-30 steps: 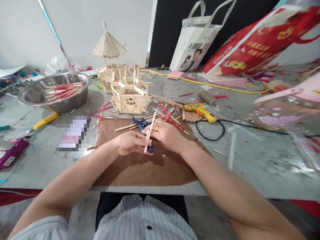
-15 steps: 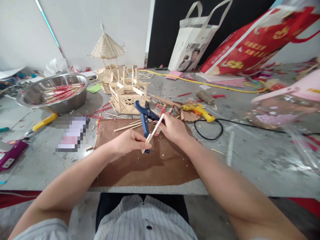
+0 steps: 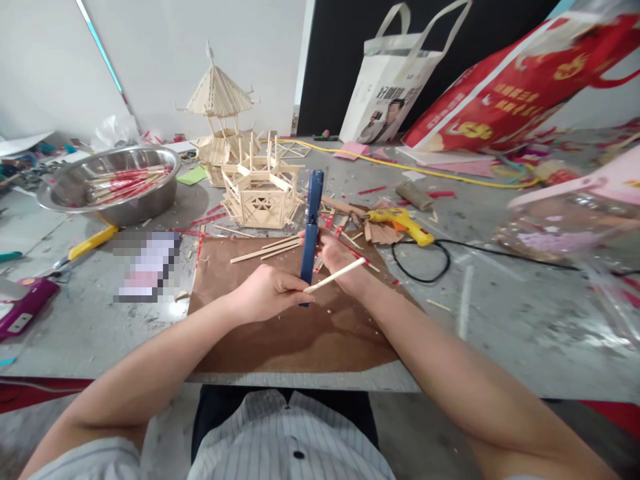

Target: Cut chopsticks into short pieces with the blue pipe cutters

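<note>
Only partly visible — right hand [image 3: 339, 259] behind the edge-on blue tool [image 3: 310, 250].

Pale wooden stick [image 3: 339, 274] and blue hand tool [image 3: 310, 250], held above a brown sheet [image 3: 300, 343]
The slim, straight stick slants up toward the sheet's right edge, its left end by the tool's lower part, contact unclear; the tool, seen narrow side on, rises steeply, its top past the sheet's far edge in view.

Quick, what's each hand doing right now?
Left hand: closed, pinching a pale wooden stick.
Right hand: closed, holding a blue tool.
</note>
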Demonstrator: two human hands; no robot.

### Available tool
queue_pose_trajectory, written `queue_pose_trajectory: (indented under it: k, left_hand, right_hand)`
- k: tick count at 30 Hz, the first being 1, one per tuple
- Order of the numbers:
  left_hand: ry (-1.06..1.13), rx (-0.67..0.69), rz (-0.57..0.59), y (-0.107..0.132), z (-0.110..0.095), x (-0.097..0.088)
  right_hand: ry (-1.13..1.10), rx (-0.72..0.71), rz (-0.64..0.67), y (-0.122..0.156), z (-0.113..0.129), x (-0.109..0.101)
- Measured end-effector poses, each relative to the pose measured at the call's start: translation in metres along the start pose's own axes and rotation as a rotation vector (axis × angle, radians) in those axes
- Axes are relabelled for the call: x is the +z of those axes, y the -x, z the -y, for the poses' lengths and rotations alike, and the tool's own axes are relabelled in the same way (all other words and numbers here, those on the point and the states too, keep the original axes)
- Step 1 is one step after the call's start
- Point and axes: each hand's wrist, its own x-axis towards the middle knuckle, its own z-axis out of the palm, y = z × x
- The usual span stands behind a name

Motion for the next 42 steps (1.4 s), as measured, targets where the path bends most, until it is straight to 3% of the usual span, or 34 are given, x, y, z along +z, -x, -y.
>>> queue_pose_trajectory:
  k: [4, 10, 13, 17, 21, 24, 28, 33, 37, 42]
  left_hand:
    - [0.047, -0.02, 0.025, 0.0, 0.002, 0.0]
    - [0.337, -0.166, 0.1, -0.001, 0.011, -0.019]
    - [0.398, -0.204, 0.099, -0.003, 0.014, -0.029]
    - [0.364, -0.18, 0.053, -0.005, 0.016, -0.032]
    - [0.358, -0.16, -0.039, -0.004, 0.018, -0.027]
    - [0.353, -0.18, -0.094, -0.003, 0.021, -0.024]
    - [0.354, -0.216, -0.076, -0.003, 0.026, -0.02]
    - [0.456, -0.214, -0.095, -0.004, 0.028, -0.022]
    - [0.424, -0.182, -0.09, -0.007, 0.033, -0.022]
    - [0.385, -0.15, -0.189, -0.01, 0.038, -0.01]
  right_hand:
    - [0.031, 0.067, 0.057, -0.001, 0.01, -0.004]
    - [-0.243, 0.37, 0.118, -0.005, 0.009, -0.04]
    - [-0.375, 0.449, 0.161, -0.003, 0.014, -0.052]
    - [-0.488, 0.372, 0.122, -0.001, 0.019, -0.047]
    - [-0.397, 0.307, 0.051, 0.001, 0.019, -0.033]
    - [-0.35, 0.319, 0.084, 0.003, 0.019, -0.025]
    - [-0.392, 0.285, 0.15, 0.004, 0.02, -0.022]
    - [-0.375, 0.32, 0.063, -0.002, 0.017, -0.024]
    - [-0.263, 0.393, -0.036, -0.005, 0.012, -0.021]
    - [-0.109, 0.345, -0.049, -0.001, 0.013, -0.015]
